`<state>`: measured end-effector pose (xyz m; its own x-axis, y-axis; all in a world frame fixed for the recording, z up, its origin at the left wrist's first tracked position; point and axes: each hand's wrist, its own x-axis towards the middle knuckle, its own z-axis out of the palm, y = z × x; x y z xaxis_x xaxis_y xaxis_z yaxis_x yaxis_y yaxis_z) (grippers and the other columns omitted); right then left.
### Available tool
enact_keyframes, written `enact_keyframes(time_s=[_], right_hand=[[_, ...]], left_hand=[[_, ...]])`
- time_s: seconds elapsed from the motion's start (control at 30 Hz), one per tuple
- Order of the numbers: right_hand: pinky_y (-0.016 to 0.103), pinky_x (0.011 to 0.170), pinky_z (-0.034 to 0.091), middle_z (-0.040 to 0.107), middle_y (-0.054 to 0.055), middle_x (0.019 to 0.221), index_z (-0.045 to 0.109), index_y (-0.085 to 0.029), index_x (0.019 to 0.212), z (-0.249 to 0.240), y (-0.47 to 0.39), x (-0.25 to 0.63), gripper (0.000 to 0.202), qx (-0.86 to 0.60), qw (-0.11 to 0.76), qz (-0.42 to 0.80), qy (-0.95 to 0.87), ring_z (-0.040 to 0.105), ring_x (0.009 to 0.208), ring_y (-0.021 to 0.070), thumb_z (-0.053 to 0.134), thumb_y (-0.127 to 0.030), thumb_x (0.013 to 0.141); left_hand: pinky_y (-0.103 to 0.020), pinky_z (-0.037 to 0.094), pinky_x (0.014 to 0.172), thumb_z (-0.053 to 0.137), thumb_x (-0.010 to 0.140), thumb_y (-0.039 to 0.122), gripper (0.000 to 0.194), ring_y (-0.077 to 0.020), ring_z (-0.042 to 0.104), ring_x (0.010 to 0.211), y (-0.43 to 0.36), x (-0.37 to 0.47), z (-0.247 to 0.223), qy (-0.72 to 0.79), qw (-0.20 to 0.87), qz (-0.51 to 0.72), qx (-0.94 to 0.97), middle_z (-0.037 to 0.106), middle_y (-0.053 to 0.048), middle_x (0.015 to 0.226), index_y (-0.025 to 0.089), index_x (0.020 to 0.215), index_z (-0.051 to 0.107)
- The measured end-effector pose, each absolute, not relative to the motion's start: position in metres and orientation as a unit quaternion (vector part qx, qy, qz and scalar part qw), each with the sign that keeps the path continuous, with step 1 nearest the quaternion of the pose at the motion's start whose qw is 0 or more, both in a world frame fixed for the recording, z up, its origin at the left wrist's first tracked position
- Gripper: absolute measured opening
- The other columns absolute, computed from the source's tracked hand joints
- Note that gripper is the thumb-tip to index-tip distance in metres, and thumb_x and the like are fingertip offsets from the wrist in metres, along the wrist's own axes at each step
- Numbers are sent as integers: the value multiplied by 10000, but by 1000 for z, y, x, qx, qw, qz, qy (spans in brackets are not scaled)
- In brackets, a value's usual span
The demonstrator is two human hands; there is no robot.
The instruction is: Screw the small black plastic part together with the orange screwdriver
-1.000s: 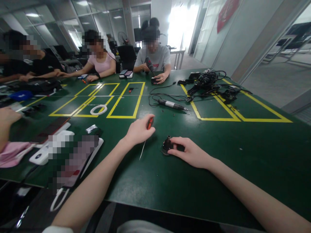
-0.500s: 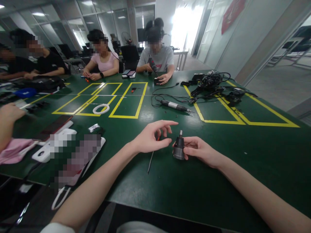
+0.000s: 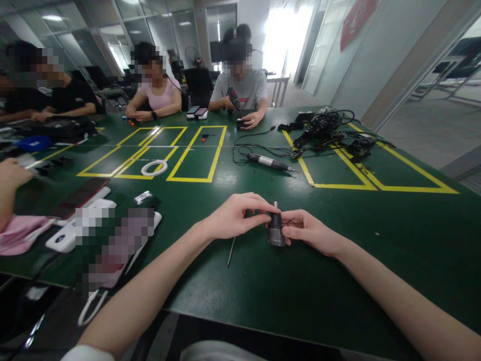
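Closer than half a second ago, the thumb and forefinger of my left hand (image 3: 238, 215) now meet the neck of the dark fitting (image 3: 276, 234). From the left, another person's hand (image 3: 14, 175) sits at the edge of my view, above a pink cloth (image 3: 22, 233). Next come a white power bank (image 3: 69, 238), a small packet (image 3: 143, 197) and, farther off, a white ring (image 3: 154, 167) lying across yellow tape. My left fingers are curled round a thin screwdriver (image 3: 231, 253), its shaft slanting down toward me, while their tips touch the fitting. It stands upright between my hands, metal stem on top; whether its base touches the green table (image 3: 300, 296) I can't tell. My right hand (image 3: 313, 233) grips its side between thumb and fingers. Beyond lie a power driver (image 3: 267, 162) and, farther right, tangled black cables (image 3: 323, 125).
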<state>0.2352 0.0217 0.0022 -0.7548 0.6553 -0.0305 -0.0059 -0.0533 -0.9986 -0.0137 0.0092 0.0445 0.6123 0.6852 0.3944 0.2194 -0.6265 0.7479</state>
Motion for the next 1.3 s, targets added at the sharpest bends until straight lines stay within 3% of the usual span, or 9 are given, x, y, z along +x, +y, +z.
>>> enact_keyframes(time_s=[0.13,0.27,0.43,0.5,0.77,0.93,1.07,1.23,1.3], right_hand=[[264,642,479,723,74,911,769,-138,1043,6,21,234,569,-278,236,648,-668,565,668,138,844,-660,826],[292,675,464,665,33,785,762,-163,982,13,18,230,442,-354,256,487,-756,579,705,176,739,-600,919],[342,764,463,649,24,736,717,-192,911,9,22,232,358,-347,256,310,-847,596,722,200,666,-539,983],[357,804,466,670,32,772,711,-195,948,5,25,234,303,-335,252,265,-868,613,759,210,677,-492,992],[352,830,480,690,31,820,715,-193,1059,5,25,237,210,-317,230,228,-892,639,771,203,709,-387,978],[342,816,480,697,31,832,722,-188,1117,7,25,237,202,-310,224,229,-895,642,755,193,670,-342,996],[333,790,480,683,19,798,728,-194,1048,4,23,233,209,-318,234,225,-891,619,707,180,694,-395,1004],[330,728,483,647,-4,685,733,-195,981,0,18,226,266,-379,258,206,-864,598,646,185,806,-446,929],[339,747,500,715,21,813,740,-193,1095,1,16,226,301,-370,268,216,-863,626,681,187,831,-404,900]], left_hand=[[-307,566,878,671,991,273,251,-197,741,1008,9,-13,47,295,383,349,803,804,-105,1158,177,1181,804],[-302,578,859,645,992,297,281,-198,755,996,14,-15,45,355,408,352,764,820,-86,1141,168,1193,794],[-398,559,984,634,969,286,279,-250,713,1109,25,-22,32,532,179,261,785,775,-88,1170,201,1188,784],[-415,564,941,674,941,336,311,-263,717,1036,28,-24,27,555,161,226,784,754,-97,1141,189,1193,782],[-323,511,775,677,880,331,230,-201,648,786,34,-26,19,559,220,237,764,717,-29,808,196,1017,802],[-264,487,679,618,894,310,268,-150,616,701,41,-33,22,534,341,309,709,695,-24,772,155,1054,767],[-220,451,600,635,885,343,274,-103,564,627,43,-38,33,479,450,356,664,663,-13,771,158,1046,758],[-184,429,560,615,897,344,218,-77,523,602,38,-34,40,445,494,455,593,566,16,732,162,984,699],[-180,455,571,657,876,338,196,-76,542,626,37,-32,40,433,492,489,576,569,19,762,169,972,684]])
